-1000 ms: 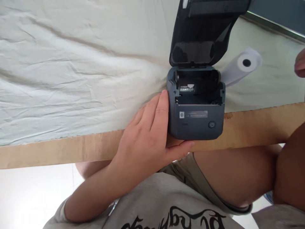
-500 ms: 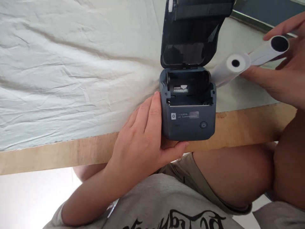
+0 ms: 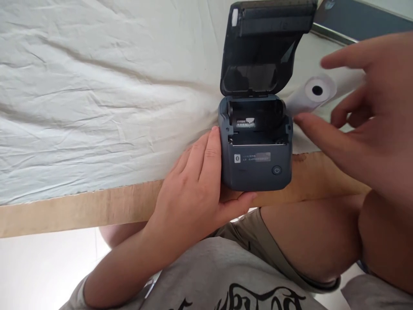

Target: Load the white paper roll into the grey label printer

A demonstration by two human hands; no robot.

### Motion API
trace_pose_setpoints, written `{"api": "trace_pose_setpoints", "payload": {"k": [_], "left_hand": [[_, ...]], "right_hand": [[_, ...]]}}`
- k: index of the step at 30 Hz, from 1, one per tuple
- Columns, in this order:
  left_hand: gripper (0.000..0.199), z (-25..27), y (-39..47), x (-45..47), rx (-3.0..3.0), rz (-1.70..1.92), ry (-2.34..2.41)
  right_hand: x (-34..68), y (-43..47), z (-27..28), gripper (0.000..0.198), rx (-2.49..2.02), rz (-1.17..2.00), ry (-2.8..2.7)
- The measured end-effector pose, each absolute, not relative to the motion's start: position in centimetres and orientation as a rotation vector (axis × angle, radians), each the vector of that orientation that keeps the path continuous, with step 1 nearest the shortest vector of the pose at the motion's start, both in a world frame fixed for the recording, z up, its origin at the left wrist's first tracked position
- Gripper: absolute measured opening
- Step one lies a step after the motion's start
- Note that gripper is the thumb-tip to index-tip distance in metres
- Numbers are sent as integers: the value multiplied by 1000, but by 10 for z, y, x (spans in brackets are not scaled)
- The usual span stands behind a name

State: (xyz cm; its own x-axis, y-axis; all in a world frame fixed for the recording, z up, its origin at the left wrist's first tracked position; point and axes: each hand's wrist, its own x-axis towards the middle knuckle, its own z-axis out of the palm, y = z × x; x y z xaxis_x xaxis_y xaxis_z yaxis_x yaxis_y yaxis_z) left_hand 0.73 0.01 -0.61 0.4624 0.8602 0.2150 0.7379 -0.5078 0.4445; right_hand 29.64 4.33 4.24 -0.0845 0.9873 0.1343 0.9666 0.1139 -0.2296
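Note:
A dark blue-grey portable label printer (image 3: 256, 168) rests at the table's front edge, its lid (image 3: 266, 47) raised and its paper bay (image 3: 240, 113) bare. My left hand (image 3: 190, 181) grips the printer, fingers along its left side and thumb at the front edge. To the printer's right stands a white paper roll (image 3: 308, 94) with a dark core hole. My right hand (image 3: 364, 103) hovers around that roll, thumb and forefinger apart. Behind my right fingers shows a pale shape, perhaps the other roll, mostly hidden.
A wrinkled pale cloth (image 3: 112, 94) covers the table up to a bare wooden edge strip (image 3: 80, 204). A dark phone with a shiny rim (image 3: 364, 21) lies at the back right. My legs (image 3: 316, 232) are under the table edge.
My right hand has let go of the roll with the wide hollow core and moved left, toward the narrow-core roll. My left hand stays on the printer.

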Motion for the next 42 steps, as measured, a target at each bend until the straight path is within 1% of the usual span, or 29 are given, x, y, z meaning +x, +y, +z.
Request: {"api": "trace_pose_setpoints", "payload": {"k": [2,3,10,16,21,23,28,34,39,42], "left_hand": [[93,-7,0,7,2413,598,1369],[95,-7,-1,7,2411,599,1368],[93,-7,-1,7,2438,601,1367],[94,-8,-1,6,2400,620,1383],[96,-8,-2,7,2392,607,1368],[95,-8,-2,7,2398,607,1365],[94,-6,-1,7,2419,598,1372],[95,-6,-1,7,2386,605,1377],[96,-6,-1,6,2386,616,1371],[95,-7,-1,7,2391,605,1370]], "right_hand": [[297,54,35,74,-1909,122,-2176],[299,58,32,73,-1920,115,-2174],[305,57,27,82,-2018,149,-2061],[297,58,30,74,-1974,208,-2088],[301,63,26,87,-2075,136,-2037],[302,65,25,87,-2077,118,-2056],[302,69,24,71,-2179,70,-2060],[298,63,26,54,-1973,93,-2138],[297,64,26,44,-1766,344,-2147],[303,68,21,43,-1654,448,-2176]]}}
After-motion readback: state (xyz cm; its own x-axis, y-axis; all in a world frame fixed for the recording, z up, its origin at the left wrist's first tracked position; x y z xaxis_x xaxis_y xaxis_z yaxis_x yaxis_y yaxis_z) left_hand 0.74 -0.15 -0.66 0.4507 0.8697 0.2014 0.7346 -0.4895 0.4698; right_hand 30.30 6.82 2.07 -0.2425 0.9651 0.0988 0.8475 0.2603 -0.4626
